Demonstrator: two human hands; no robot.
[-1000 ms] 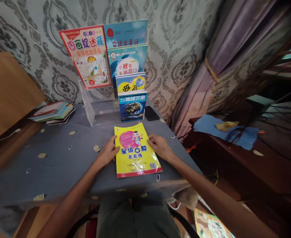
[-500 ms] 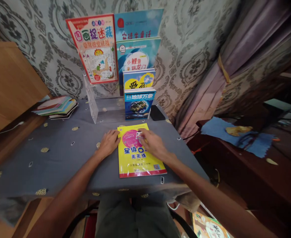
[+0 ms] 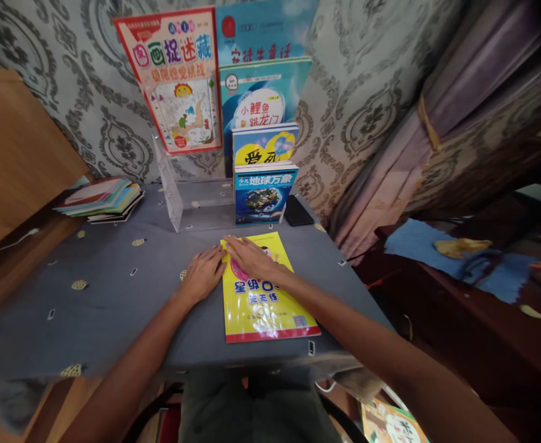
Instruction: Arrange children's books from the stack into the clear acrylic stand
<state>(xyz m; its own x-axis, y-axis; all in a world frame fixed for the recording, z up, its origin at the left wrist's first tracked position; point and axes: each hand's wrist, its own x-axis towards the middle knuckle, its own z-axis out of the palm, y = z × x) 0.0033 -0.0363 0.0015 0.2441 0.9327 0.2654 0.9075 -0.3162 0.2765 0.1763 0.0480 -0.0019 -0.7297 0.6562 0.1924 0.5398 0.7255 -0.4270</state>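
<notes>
A yellow workbook [image 3: 270, 320] with a red bottom strip lies shut and flat on the cloth-covered table, front cover up. My right hand [image 3: 250, 258] rests across the upper part of its cover, fingers stretched out towards the top left corner. It hides part of the pink picture and the title. Against the book's left edge lies my left hand [image 3: 203, 272], palm down with its fingers extended and its fingertips close to those of my right hand. Neither hand is gripping anything that I can see.
Behind the workbook, a clear acrylic stand [image 3: 173, 191] holds several upright children's books, with a blue earth book [image 3: 264, 195] in front. A black phone [image 3: 298, 211] lies beside it. Stacked booklets [image 3: 101, 200] sit at the left. A blue cloth [image 3: 418, 246] lies at the right.
My right hand has slid left across the cover, from the picture's right side to the top left corner. My left hand has stayed at the book's left edge. The view has shifted slightly.
</notes>
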